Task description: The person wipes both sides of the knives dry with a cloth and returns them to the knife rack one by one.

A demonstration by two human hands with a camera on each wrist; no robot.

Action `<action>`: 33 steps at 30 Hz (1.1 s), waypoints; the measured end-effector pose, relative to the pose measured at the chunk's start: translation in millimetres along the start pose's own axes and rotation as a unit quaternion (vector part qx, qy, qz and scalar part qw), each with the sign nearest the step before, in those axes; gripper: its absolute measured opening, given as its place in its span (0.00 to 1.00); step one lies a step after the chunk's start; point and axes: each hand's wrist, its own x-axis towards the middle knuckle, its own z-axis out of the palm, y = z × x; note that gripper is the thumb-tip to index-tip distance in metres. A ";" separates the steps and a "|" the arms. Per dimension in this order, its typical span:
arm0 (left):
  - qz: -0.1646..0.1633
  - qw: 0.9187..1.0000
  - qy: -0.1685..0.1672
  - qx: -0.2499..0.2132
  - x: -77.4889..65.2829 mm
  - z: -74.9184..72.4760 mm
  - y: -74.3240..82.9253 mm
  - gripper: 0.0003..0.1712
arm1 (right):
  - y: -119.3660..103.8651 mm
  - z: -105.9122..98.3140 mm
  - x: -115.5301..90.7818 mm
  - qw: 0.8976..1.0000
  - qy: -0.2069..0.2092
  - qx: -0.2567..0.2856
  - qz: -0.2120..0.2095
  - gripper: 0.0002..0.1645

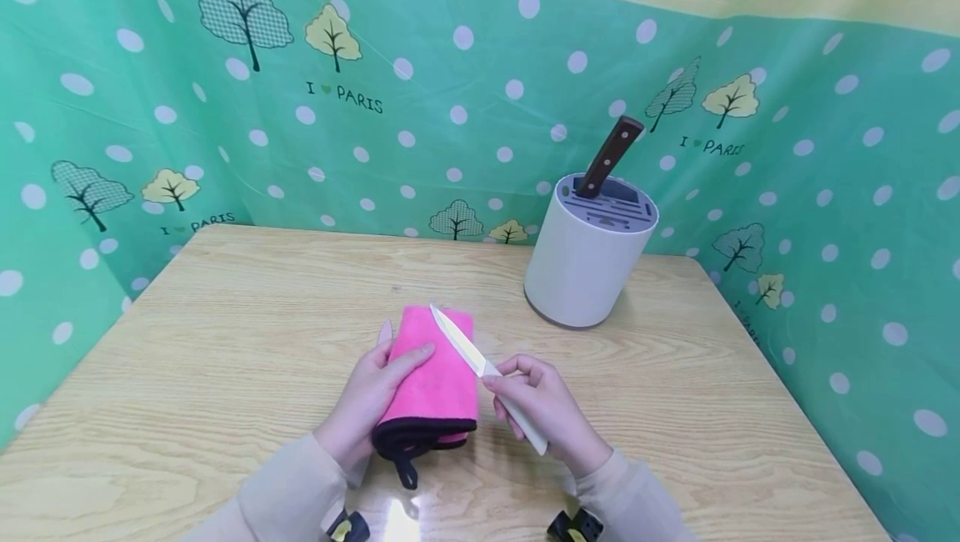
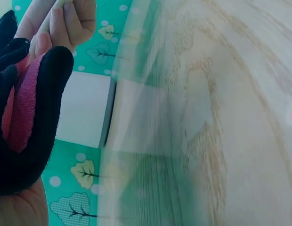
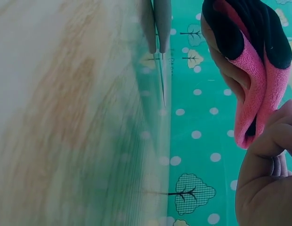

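My left hand (image 1: 367, 392) holds a folded pink towel (image 1: 427, 375) with black trim and a hanging loop, the thumb lying on top of it. In my right hand (image 1: 543, 404) is a knife (image 1: 467, 352) with a white handle, pinched between thumb and fingers. Its bright blade points up and to the left, across the face of the towel. A second knife (image 1: 386, 331) lies on the table beyond the left hand, partly hidden by it; its handle (image 3: 161, 23) shows in the right wrist view. The towel's folds (image 2: 28, 103) fill the left wrist view's edge.
A white round knife block (image 1: 588, 263) stands at the back right of the wooden table (image 1: 247, 317). One dark-handled knife (image 1: 611, 157) sticks up from its slots. A green dotted curtain (image 1: 420, 158) hangs behind and along both sides.
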 end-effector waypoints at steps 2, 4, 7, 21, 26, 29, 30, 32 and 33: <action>-0.001 1.000 0.003 0.002 -0.2 -1.0 1.1 0.37 | -0.6 -0.1 -0.6 1.000 -0.003 -0.002 -0.002 0.12; -0.001 1.000 0.005 0.004 -0.1 -2.0 1.9 0.38 | -1.0 -0.1 -1.5 1.000 -0.006 -0.005 -0.003 0.12; -0.006 1.000 0.008 0.001 0.5 -3.5 2.9 0.38 | -1.3 -0.5 -3.0 1.000 -0.008 -0.012 -0.003 0.12; 0.003 1.000 0.017 0.010 3.1 -11.1 4.6 0.35 | 3.5 -4.1 -5.6 1.000 -0.014 -0.019 0.003 0.11; 0.004 0.999 0.028 0.019 3.3 -12.6 5.5 0.34 | 5.6 -5.7 -6.7 1.000 -0.017 -0.018 0.007 0.11; 0.002 0.999 0.027 0.016 3.6 -13.9 5.4 0.34 | 7.9 -7.0 -7.2 1.000 -0.016 -0.017 0.014 0.11; 0.002 1.000 0.025 0.013 3.8 -14.3 5.5 0.34 | 8.3 -7.1 -7.6 1.000 -0.017 -0.017 0.014 0.11; 0.002 1.000 0.022 0.010 4.0 -15.1 5.9 0.34 | 9.0 -7.3 -8.2 1.000 -0.017 -0.015 0.014 0.11; 0.003 1.000 0.021 0.009 4.1 -15.5 6.4 0.35 | 9.3 -7.4 -8.3 1.000 -0.019 -0.015 0.013 0.11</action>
